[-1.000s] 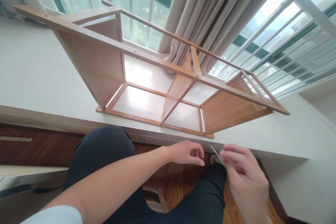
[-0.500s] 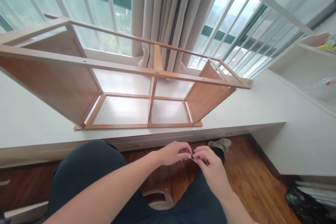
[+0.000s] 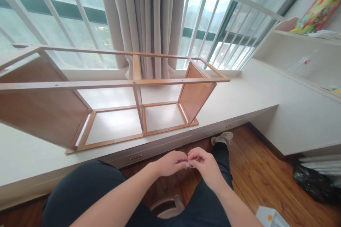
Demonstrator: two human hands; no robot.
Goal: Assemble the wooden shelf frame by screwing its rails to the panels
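Observation:
My left hand (image 3: 174,163) and my right hand (image 3: 204,166) meet over the gap between my knees, fingertips pinched together. Between them is a small, thin, pale item, mostly hidden by the fingers, whose kind I cannot make out. Beyond the hands, an open wooden frame (image 3: 106,84) stands on a white ledge (image 3: 247,94). It has a solid panel at each end, a middle divider (image 3: 139,106) and rails along top and bottom. A fastener head (image 3: 134,82) shows where the divider meets the front top rail. Neither hand touches the frame.
Behind the frame hang grey curtains (image 3: 144,17) before a barred window. To the right stands a white shelf unit (image 3: 293,120) with a colourful packet (image 3: 319,16) on top. A black plastic bag (image 3: 314,184) and a white box (image 3: 270,217) are at lower right.
My fingertips have come closer together, and both hands sit slightly further left in view. The view has swung to the right, so the frame appears further left and the white box shows.

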